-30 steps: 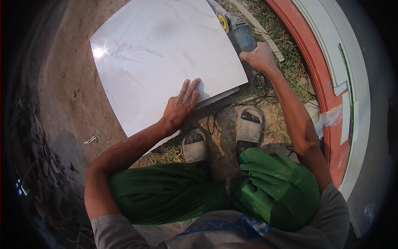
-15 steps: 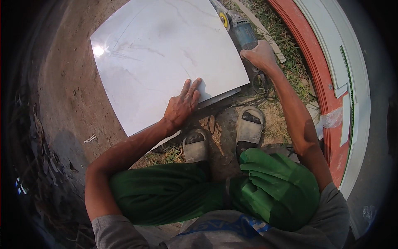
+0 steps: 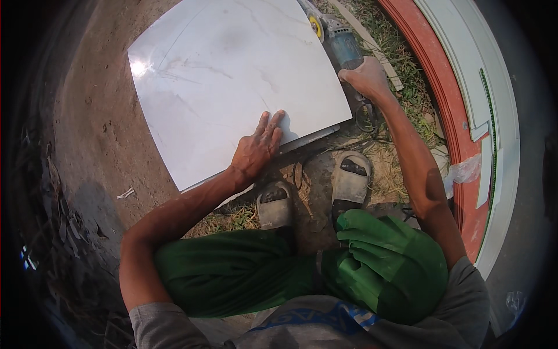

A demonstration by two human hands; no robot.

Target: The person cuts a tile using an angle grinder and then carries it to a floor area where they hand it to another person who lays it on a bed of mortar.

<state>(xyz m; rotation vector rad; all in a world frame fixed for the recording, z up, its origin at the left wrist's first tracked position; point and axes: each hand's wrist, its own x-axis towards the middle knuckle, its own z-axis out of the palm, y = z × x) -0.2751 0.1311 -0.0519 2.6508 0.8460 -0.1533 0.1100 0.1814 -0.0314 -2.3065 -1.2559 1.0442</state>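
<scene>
A large white marble-veined tile (image 3: 226,75) lies before me, its near edge resting over another slab (image 3: 311,138) that peeks out below. My left hand (image 3: 257,149) presses on the tile near that edge, fingers stretched out. Along the tile's right edge, my right hand (image 3: 367,78) is wrapped round the body of a blue angle grinder (image 3: 345,47). The grinder's yellow-centred disc (image 3: 315,27) is up against the far right edge; whether it touches the tile I cannot tell. A dark cord (image 3: 366,116) hangs behind the right hand.
My sandalled feet (image 3: 351,174) stand just below the tile. To the right runs a red step edge (image 3: 430,64) with pale tile strips (image 3: 491,116) and plastic wrap (image 3: 465,170). A thin light strip (image 3: 372,43) lies on grass. Bare dirt (image 3: 99,116) and debris are on the left.
Almost nothing differs. The view has shifted very slightly; both hands, the tile and the grinder keep nearly the same places.
</scene>
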